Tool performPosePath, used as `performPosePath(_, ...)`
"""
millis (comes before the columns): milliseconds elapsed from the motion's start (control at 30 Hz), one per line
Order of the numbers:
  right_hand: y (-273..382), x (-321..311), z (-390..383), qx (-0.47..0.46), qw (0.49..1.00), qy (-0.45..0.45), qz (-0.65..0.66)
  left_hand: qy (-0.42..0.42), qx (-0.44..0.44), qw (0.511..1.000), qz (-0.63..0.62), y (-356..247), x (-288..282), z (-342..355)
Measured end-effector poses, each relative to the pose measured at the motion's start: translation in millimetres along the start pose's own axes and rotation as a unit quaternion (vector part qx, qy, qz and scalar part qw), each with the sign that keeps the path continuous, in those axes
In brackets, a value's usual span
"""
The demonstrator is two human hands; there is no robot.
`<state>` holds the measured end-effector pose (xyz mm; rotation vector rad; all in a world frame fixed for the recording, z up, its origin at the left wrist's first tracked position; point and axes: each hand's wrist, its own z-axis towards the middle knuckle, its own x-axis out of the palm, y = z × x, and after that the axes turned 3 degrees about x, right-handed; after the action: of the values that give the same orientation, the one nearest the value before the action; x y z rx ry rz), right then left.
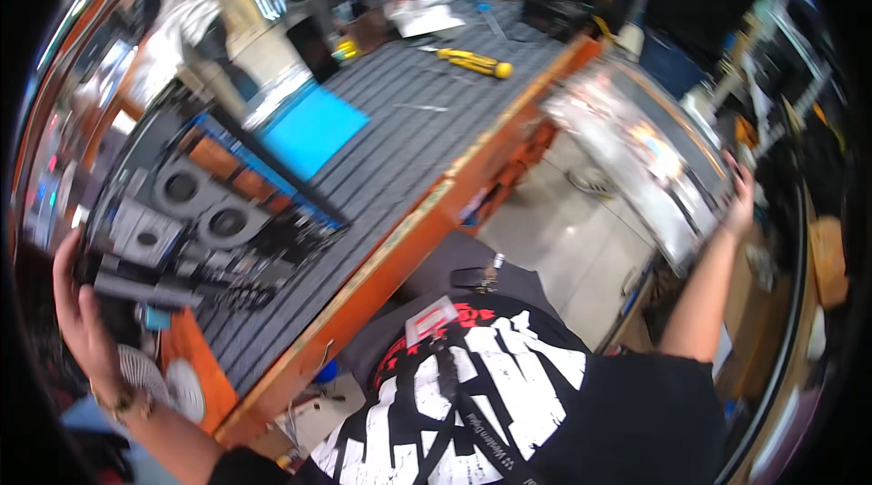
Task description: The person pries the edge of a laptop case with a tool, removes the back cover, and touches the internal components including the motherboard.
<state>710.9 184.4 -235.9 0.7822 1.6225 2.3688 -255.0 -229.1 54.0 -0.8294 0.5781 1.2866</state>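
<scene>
My left hand is at the far left, fingers stretched out beside the near-left corner of an opened computer case. Whether the fingers touch the case is unclear. Round fans, dark boards and brown parts show inside it. Out to the right, my right hand grips the edge of a flat panel in a shiny clear plastic bag. The bagged panel hangs tilted beyond the workbench's edge, blurred by motion.
The ribbed grey workbench mat runs diagonally, with an orange-brown wooden edge. A blue sheet and a yellow-handled screwdriver lie on it. A cluttered shelf stands at right. Another person is at upper left.
</scene>
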Motion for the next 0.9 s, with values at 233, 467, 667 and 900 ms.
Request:
performPosePath(233, -24, -61, 34, 0.054, 0.988, 0.005, 0.146, 0.011, -0.045, 0.999, 0.029, -52, -19, -13)
performPosePath(467, -71, -31, 59, 0.086, 0.974, 0.118, 0.172, 0.005, -0.038, 0.995, 0.089, -82, -1, 6)
performPosePath(667, -104, -20, 81, 0.11, 0.955, 0.162, 0.225, 0.026, -0.041, 0.993, 0.111, -90, -5, 6)
performPosePath(900, -81, -78, 26, 0.065, 0.997, -0.001, 0.038, 0.046, -0.077, 0.981, 0.172, -82, -1, 19)
